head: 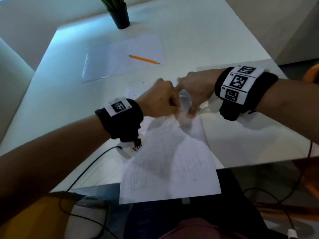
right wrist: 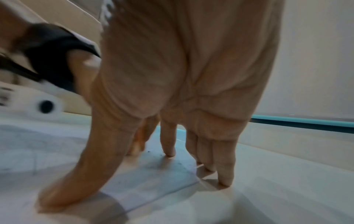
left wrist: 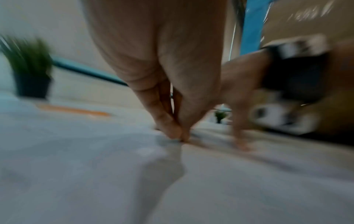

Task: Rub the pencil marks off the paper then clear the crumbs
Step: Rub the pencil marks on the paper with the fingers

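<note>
A white paper [head: 169, 161] with faint grey pencil marks lies on the white table [head: 241, 128], its near end hanging over the table's edge. My left hand [head: 160, 99] is curled at the paper's far end. Its fingertips [left wrist: 180, 134] pinch together and press down on the sheet, and the eraser between them is hidden. My right hand [head: 195, 88] holds the far corner flat, with its thumb and straight fingers [right wrist: 224, 180] spread on the paper [right wrist: 134, 181] and the table. Dark crumbs [right wrist: 180, 163] dot the sheet there, and more crumbs [head: 138, 82] lie on the table beyond it.
A yellow pencil [head: 144, 59] lies on a clear plastic sleeve [head: 110, 62] further back. A potted plant [head: 120, 16] stands at the far edge. A black cable [head: 86, 169] runs from my left wrist over the near table edge.
</note>
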